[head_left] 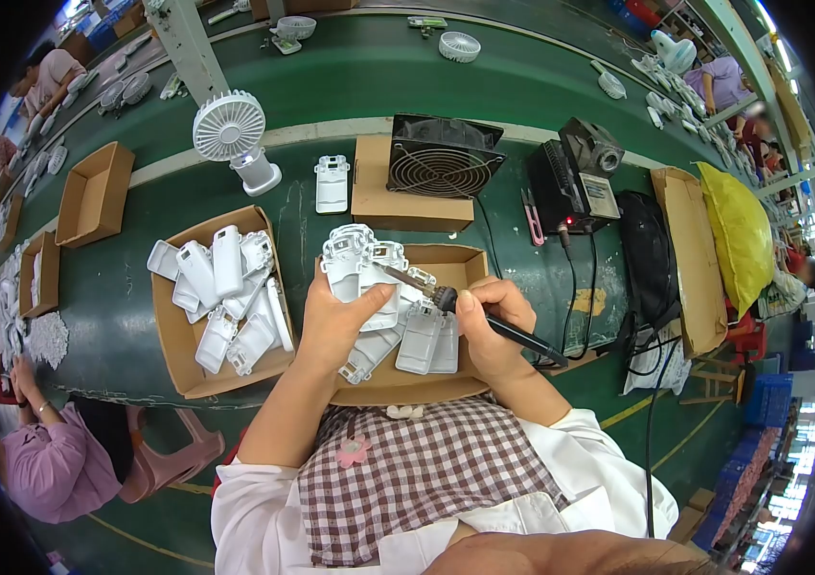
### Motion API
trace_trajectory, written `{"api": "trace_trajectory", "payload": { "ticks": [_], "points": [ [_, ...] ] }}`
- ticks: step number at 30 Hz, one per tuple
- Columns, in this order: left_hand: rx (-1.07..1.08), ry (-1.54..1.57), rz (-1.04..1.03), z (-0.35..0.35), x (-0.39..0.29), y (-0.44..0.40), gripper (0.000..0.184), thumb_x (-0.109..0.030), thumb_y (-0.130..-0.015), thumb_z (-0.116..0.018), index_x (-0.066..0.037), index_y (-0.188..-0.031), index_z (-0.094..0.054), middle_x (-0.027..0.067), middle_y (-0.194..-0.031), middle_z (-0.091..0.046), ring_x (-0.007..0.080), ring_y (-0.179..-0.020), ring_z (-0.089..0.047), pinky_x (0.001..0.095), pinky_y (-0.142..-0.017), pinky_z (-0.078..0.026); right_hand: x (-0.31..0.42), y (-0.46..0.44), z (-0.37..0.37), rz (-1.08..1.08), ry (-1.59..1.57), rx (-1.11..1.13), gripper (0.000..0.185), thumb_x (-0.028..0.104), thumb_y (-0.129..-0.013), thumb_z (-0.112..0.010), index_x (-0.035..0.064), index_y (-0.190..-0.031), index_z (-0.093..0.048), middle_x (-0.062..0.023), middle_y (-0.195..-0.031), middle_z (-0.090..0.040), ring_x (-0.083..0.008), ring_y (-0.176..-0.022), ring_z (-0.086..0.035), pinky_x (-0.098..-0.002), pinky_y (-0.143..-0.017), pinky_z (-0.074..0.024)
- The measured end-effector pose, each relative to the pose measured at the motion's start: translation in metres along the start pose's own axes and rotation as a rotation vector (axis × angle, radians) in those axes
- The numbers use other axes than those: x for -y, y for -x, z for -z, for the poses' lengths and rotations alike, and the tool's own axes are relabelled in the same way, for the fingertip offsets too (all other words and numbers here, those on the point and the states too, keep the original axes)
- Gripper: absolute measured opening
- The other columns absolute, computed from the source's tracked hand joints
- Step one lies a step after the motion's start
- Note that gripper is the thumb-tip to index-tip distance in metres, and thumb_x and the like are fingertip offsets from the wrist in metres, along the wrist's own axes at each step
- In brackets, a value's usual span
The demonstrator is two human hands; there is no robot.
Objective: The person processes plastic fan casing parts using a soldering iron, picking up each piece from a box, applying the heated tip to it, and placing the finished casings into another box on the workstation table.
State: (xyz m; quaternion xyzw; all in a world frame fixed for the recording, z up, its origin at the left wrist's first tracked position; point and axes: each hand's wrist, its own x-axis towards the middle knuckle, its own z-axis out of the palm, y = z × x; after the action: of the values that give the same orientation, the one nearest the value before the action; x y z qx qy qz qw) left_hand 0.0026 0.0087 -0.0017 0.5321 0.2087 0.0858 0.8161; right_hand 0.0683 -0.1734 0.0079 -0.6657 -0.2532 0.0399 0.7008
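Note:
My left hand [332,318] is closed around several white plastic housings [350,253], held up above a cardboard box. In my right hand [497,324] is a black-handled soldering iron [526,339], its tip pointing left and reaching the housings. Whether the tip touches them I cannot tell. Beneath both hands, the open cardboard box [417,391] contains more white housings [419,343]. To the left, a second cardboard box [173,347] is heaped with white plastic shells [226,261].
A white handheld fan [229,128] stands behind the left box. Behind my hands are a black cooling fan [441,168] and a single white housing [332,184]. The soldering station [561,187] and pink-handled tweezers [533,218] are at right. A co-worker [57,460] sits at left.

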Motion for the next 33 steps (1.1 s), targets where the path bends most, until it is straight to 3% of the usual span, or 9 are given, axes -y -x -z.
{"api": "trace_trajectory", "payload": {
  "ticks": [4, 8, 11, 13, 14, 17, 18, 24, 33],
  "points": [
    [0.005, 0.018, -0.002, 0.0, 0.001, 0.0, 0.044, -0.002, -0.077, -0.07, -0.002, -0.114, -0.046, 0.0091, -0.103, -0.06, 0.0159, -0.09, -0.06, 0.0297, -0.079, -0.05, -0.002, 0.0, 0.002, 0.048, 0.043, 0.017, 0.012, 0.006, -0.084, -0.063, 0.002, -0.082, -0.052, -0.0053, -0.071, -0.057, -0.0077, -0.058, -0.049, -0.0224, -0.052, -0.0401],
    [0.051, 0.094, 0.046, -0.002, -0.005, 0.001, 0.047, 0.0, -0.075, -0.07, -0.002, -0.117, -0.047, 0.0091, -0.106, -0.06, 0.0164, -0.094, -0.06, 0.0304, -0.081, -0.049, -0.002, 0.003, 0.003, 0.113, -0.128, -0.1, 0.009, 0.002, -0.085, -0.057, 0.0016, -0.083, -0.049, -0.0077, -0.071, -0.056, -0.0092, -0.057, -0.051, -0.0236, -0.051, -0.0424],
    [0.124, 0.19, 0.073, -0.003, -0.01, 0.004, 0.043, -0.009, -0.081, -0.065, -0.003, -0.12, -0.048, 0.0096, -0.109, -0.059, 0.0184, -0.097, -0.059, 0.0318, -0.082, -0.049, -0.003, 0.005, 0.004, 0.138, -0.207, -0.109, 0.009, 0.002, -0.085, -0.057, 0.0017, -0.085, -0.048, -0.008, -0.072, -0.055, -0.009, -0.057, -0.05, -0.0233, -0.051, -0.0427],
    [0.134, 0.482, 0.244, 0.0, -0.011, 0.002, 0.039, -0.019, -0.087, -0.057, -0.003, -0.122, -0.047, 0.0101, -0.11, -0.058, 0.02, -0.1, -0.059, 0.0331, -0.084, -0.049, -0.003, 0.006, 0.005, 0.129, -0.196, -0.094, 0.009, 0.002, -0.085, -0.057, 0.0017, -0.086, -0.048, -0.0082, -0.075, -0.056, -0.0089, -0.057, -0.05, -0.0231, -0.053, -0.0429],
    [0.126, 0.441, 0.213, -0.001, -0.009, 0.002, 0.039, -0.026, -0.091, -0.05, -0.003, -0.122, -0.045, 0.011, -0.106, -0.059, 0.0222, -0.097, -0.06, 0.0333, -0.078, -0.051, -0.003, 0.006, 0.006, 0.13, -0.196, -0.096, 0.009, 0.002, -0.085, -0.057, 0.0017, -0.086, -0.048, -0.0082, -0.075, -0.056, -0.0089, -0.057, -0.05, -0.0231, -0.053, -0.0429],
    [0.148, 0.257, 0.193, 0.004, -0.001, -0.001, 0.04, -0.025, -0.091, -0.05, -0.001, -0.123, -0.043, 0.0114, -0.102, -0.058, 0.023, -0.094, -0.061, 0.0322, -0.067, -0.052, -0.003, 0.005, 0.007, 0.117, -0.132, -0.064, 0.01, 0.002, -0.085, -0.058, 0.0018, -0.086, -0.049, -0.0082, -0.076, -0.056, -0.0089, -0.059, -0.05, -0.0228, -0.054, -0.0427],
    [0.107, 0.204, 0.141, 0.0, 0.0, 0.001, 0.039, -0.024, -0.092, -0.049, 0.0, -0.122, -0.041, 0.0121, -0.099, -0.058, 0.0225, -0.091, -0.061, 0.0297, -0.057, -0.051, -0.004, 0.005, 0.007, 0.12, -0.096, -0.048, 0.01, 0.003, -0.085, -0.059, 0.0019, -0.085, -0.049, -0.0079, -0.076, -0.056, -0.0089, -0.06, -0.05, -0.0228, -0.055, -0.0424],
    [0.083, -0.061, 0.086, 0.0, 0.001, 0.003, 0.037, -0.021, -0.091, -0.046, -0.001, -0.121, -0.041, 0.012, -0.094, -0.058, 0.0159, -0.075, -0.06, 0.0262, -0.049, -0.047, -0.001, 0.001, 0.001, 0.079, -0.051, 0.002, 0.012, 0.004, -0.084, -0.062, 0.0018, -0.084, -0.051, -0.0067, -0.074, -0.058, -0.0085, -0.061, -0.05, -0.0226, -0.054, -0.0408],
    [0.064, -0.062, 0.078, -0.006, -0.006, 0.006, 0.036, -0.018, -0.089, -0.044, -0.002, -0.121, -0.041, 0.0108, -0.086, -0.061, 0.0123, -0.063, -0.057, 0.024, -0.047, -0.046, 0.002, -0.001, -0.001, 0.042, -0.001, 0.038, 0.012, 0.005, -0.083, -0.064, 0.0013, -0.082, -0.052, -0.0053, -0.071, -0.058, -0.0069, -0.059, -0.048, -0.022, -0.052, -0.0388]
  ]
}}
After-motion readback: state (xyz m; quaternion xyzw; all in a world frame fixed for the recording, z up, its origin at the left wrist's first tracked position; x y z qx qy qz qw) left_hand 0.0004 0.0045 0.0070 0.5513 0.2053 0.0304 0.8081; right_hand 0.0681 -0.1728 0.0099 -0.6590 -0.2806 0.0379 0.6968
